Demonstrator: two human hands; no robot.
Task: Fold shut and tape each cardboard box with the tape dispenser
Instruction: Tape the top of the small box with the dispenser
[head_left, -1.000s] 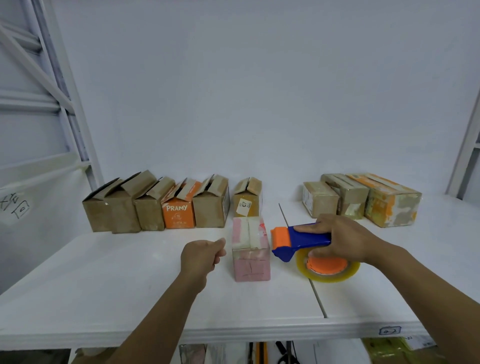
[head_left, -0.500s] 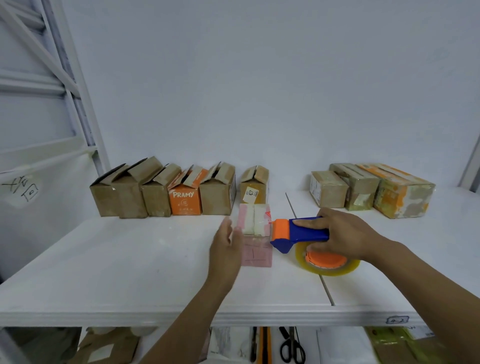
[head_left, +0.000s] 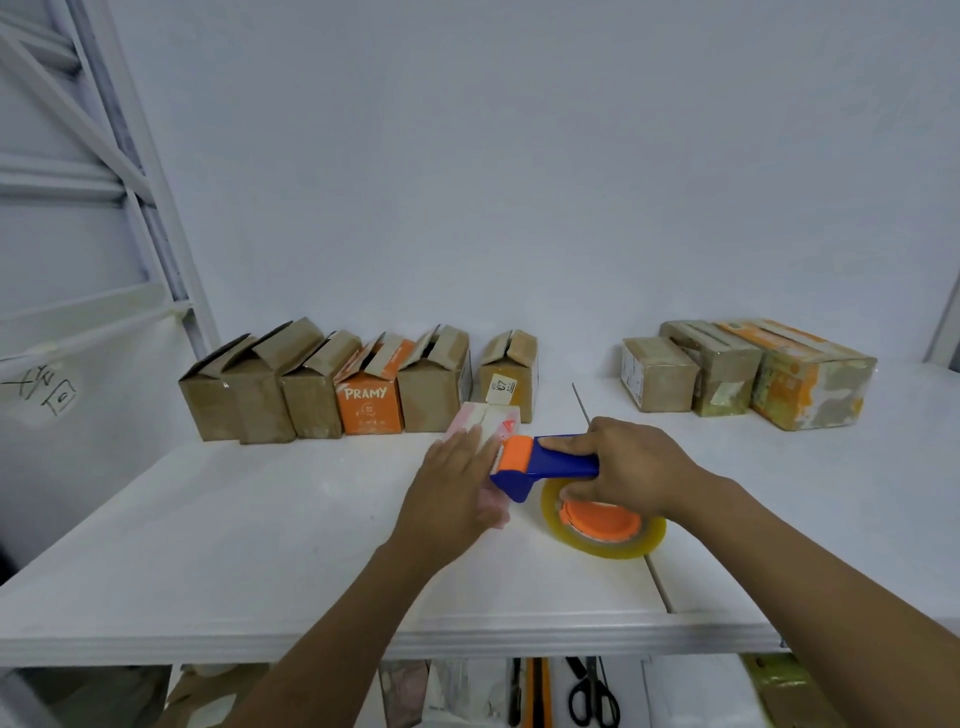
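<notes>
A small pink box (head_left: 491, 418) stands mid-table, its top flaps closed. My left hand (head_left: 452, 491) lies flat against the box's left and front side with straight fingers, hiding most of it. My right hand (head_left: 626, 470) grips the blue handle of the tape dispenser (head_left: 550, 462). The dispenser's orange head touches the top right edge of the pink box, and its yellowish tape roll (head_left: 605, 525) hangs low beside the table. Several brown boxes with raised flaps (head_left: 322, 387), one orange, line the back left.
Three closed, taped boxes (head_left: 748, 374) sit at the back right of the white table (head_left: 234, 545). A metal rack (head_left: 104, 171) rises at the left. Scissors (head_left: 592, 693) and other tools lie on a shelf below the table's front edge.
My left hand opened from a loose fist and moved right onto the pink box. The dispenser's head came up against the box's top edge. The camera tilted slightly.
</notes>
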